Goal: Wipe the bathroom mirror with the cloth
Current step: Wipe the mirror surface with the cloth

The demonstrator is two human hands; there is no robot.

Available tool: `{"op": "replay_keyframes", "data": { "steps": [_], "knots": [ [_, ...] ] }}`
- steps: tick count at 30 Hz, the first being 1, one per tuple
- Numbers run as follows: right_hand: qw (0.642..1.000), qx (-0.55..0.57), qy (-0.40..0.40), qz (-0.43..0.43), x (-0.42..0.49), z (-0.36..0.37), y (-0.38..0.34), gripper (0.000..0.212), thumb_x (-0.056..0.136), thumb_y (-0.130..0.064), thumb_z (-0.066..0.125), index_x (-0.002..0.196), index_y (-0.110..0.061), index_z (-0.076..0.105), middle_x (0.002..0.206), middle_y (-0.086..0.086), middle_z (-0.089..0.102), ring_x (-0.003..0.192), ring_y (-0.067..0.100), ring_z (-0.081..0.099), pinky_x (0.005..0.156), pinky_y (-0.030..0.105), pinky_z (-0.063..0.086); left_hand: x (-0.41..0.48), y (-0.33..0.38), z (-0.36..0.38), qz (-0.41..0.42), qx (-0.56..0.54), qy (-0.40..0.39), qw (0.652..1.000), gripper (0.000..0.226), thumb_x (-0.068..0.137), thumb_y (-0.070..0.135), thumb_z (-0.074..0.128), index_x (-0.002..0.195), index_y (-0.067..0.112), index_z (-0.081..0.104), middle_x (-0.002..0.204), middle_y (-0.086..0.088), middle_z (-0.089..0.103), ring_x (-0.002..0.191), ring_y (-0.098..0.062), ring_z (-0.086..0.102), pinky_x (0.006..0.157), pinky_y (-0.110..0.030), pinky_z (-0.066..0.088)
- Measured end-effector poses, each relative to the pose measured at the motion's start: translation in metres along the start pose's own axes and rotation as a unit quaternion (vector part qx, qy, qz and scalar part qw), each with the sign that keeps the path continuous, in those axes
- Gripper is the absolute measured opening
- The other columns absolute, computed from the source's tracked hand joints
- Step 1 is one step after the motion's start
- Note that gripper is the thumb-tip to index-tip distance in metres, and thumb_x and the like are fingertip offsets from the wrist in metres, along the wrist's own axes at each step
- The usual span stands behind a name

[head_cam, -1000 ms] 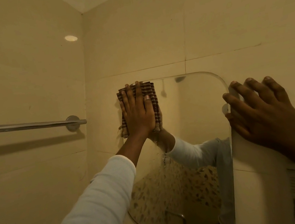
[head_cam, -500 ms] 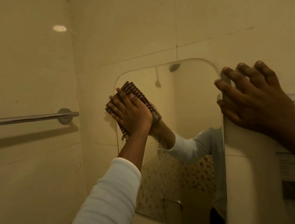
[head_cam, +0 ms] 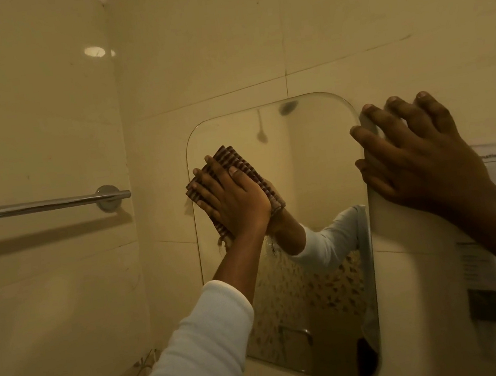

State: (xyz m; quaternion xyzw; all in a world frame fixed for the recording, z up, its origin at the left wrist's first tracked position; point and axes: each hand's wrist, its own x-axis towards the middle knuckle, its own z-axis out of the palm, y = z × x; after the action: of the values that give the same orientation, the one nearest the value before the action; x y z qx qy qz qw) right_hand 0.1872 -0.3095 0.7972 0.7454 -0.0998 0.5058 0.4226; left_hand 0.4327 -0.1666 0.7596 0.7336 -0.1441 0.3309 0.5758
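Striped cloth [head_cam: 238, 160] sits pressed flat under the left hand [head_cam: 236, 202], fingers straight, at the mirror [head_cam: 317, 171]'s upper left edge. Most glass lies rightward and below. At the right edge, the right hand [head_cam: 417, 157] rests spread, grasping nothing.

From where I stand, the left arm wears a long white sleeve [head_cam: 196, 348] of soft, plain cloth, loose enough to show gentle folds along its length. Its rounded cuff ends partway up the forearm, so the wrist and the left hand [head_cam: 236, 202] are bare. The right hand [head_cam: 421, 157] is bare too, as is the right forearm as far as I can see it, and the fingernails [head_cam: 368, 106] on both hands look short and plain.
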Motion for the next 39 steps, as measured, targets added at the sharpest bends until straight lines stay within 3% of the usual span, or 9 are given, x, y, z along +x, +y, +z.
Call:
{"op": "replay_keyframes", "data": {
  "steps": [11, 21, 31, 39],
  "knots": [
    [1.0, -0.003, 0.006, -0.001, 0.0, 0.004, 0.001, 0.068, 0.103, -0.052, 0.037, 0.151, -0.006, 0.052, 0.16, 0.031, 0.045, 0.147, 0.054, 0.042, 0.123, 0.066, 0.024, -0.032, 0.0, 0.017, 0.057, -0.001, 0.024, 0.998, 0.07, 0.104, 0.049, 0.001, 0.171, 0.03, -0.006, 0.181, -0.004, -0.007, 0.167, -0.026, -0.013, 0.134, -0.052, -0.011],
    [1.0, -0.014, -0.003, 0.004, -0.001, 0.006, 0.001, 0.064, 0.106, -0.05, 0.037, 0.153, -0.009, 0.047, 0.163, 0.028, 0.043, 0.149, 0.052, 0.038, 0.125, 0.066, 0.021, -0.074, -0.002, 0.028, 0.177, 0.036, 0.036, 0.983, 0.065, 0.112, 0.045, 0.011, 0.173, 0.025, 0.002, 0.181, -0.007, -0.004, 0.168, -0.029, -0.009, 0.135, -0.05, -0.009],
    [1.0, -0.023, 0.0, 0.003, -0.001, 0.007, 0.002, 0.062, 0.107, -0.051, 0.034, 0.152, -0.01, 0.047, 0.162, 0.027, 0.042, 0.149, 0.051, 0.037, 0.126, 0.065, 0.02, -0.093, -0.013, 0.034, 0.304, 0.039, 0.036, 0.951, 0.064, 0.114, 0.045, 0.01, 0.174, 0.025, 0.005, 0.182, -0.005, -0.004, 0.168, -0.031, -0.003, 0.134, -0.054, 0.0],
    [1.0, -0.025, -0.012, 0.003, 0.0, 0.007, 0.002, 0.064, 0.107, -0.052, 0.032, 0.153, -0.01, 0.044, 0.164, 0.027, 0.039, 0.15, 0.051, 0.034, 0.125, 0.065, 0.018, -0.11, -0.017, 0.024, 0.446, 0.055, -0.036, 0.892, 0.063, 0.114, 0.046, 0.017, 0.174, 0.027, 0.01, 0.182, -0.006, -0.002, 0.168, -0.031, -0.003, 0.134, -0.054, -0.007]
  ]
}}
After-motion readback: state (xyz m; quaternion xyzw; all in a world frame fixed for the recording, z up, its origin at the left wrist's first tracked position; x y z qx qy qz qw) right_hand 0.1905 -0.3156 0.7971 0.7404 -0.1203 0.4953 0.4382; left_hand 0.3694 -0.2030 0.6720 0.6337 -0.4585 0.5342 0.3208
